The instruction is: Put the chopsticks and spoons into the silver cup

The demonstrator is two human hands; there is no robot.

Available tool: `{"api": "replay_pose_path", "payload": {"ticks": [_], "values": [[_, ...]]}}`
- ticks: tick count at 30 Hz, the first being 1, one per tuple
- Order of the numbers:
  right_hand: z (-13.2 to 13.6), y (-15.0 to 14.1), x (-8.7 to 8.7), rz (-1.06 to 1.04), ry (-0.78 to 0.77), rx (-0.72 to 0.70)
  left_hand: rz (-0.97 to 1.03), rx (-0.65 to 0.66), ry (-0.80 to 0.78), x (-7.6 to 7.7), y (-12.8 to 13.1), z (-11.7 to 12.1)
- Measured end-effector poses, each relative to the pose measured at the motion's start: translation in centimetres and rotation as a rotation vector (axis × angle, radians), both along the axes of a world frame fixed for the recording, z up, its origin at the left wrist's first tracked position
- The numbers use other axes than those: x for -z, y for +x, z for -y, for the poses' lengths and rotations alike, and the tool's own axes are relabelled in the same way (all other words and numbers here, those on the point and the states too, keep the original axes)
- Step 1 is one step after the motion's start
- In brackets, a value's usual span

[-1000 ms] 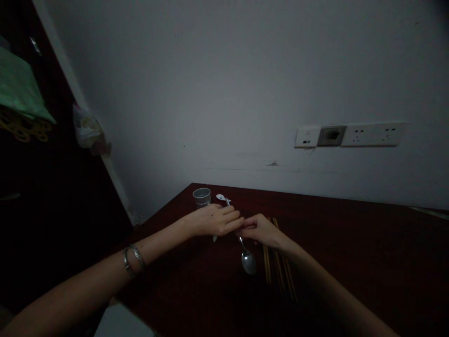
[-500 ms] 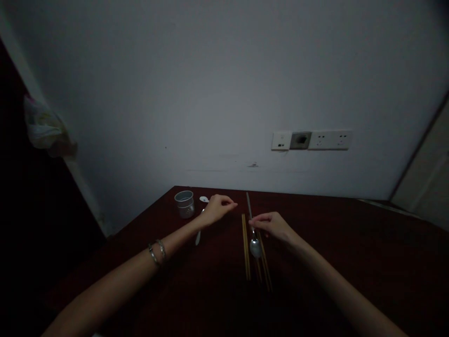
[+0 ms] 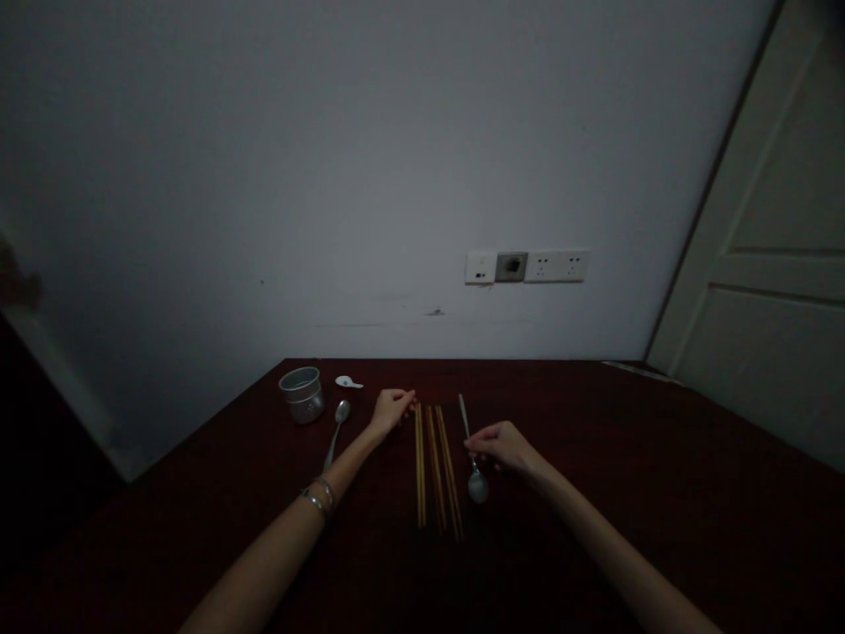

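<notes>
A metal spoon (image 3: 478,487) lies bowl-toward-me on the dark table, right of the chopsticks. My right hand (image 3: 503,446) pinches its handle between thumb and fingertips. Three pairs of wooden chopsticks (image 3: 434,467) lie side by side, pointing away from me. At the far end of the leftmost pair is my left hand (image 3: 393,410), fingers loosely bent and slightly apart; its fingertips are next to the chopstick ends, and I cannot tell whether they touch. Left of that arm lies a second metal spoon (image 3: 341,412), bowl away from me, its handle end partly behind my wrist.
A metal cup (image 3: 304,396) stands at the table's back left corner. Beside it rests a short white spoon (image 3: 348,382). The wall behind carries a row of sockets (image 3: 526,267). A pale door (image 3: 772,291) is at the right, beyond the dark red table (image 3: 627,458).
My right hand has carried the spoon rightward, over the chopsticks, to their right side. My left hand has let go of the spoon and moved to the chopsticks' far ends. The view has turned right.
</notes>
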State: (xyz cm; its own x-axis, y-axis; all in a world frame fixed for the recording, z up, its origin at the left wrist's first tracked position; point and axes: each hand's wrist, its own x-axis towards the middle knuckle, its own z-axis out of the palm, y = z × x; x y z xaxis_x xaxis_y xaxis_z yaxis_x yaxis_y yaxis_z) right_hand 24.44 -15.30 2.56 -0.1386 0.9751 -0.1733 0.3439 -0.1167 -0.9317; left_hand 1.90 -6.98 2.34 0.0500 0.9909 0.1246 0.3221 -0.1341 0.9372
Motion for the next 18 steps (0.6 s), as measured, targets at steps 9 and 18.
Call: {"api": "replay_pose_path", "payload": {"ticks": [9,18], "values": [[-0.1,-0.8,-0.7,0.15,-0.044,-0.05,0.134,-0.05,-0.034,2.1,-0.6,0.0],[-0.9,-1.9,-2.0,0.221,-0.109,-0.025,0.11,-0.062,0.036,3.0,-0.9,0.1]]}}
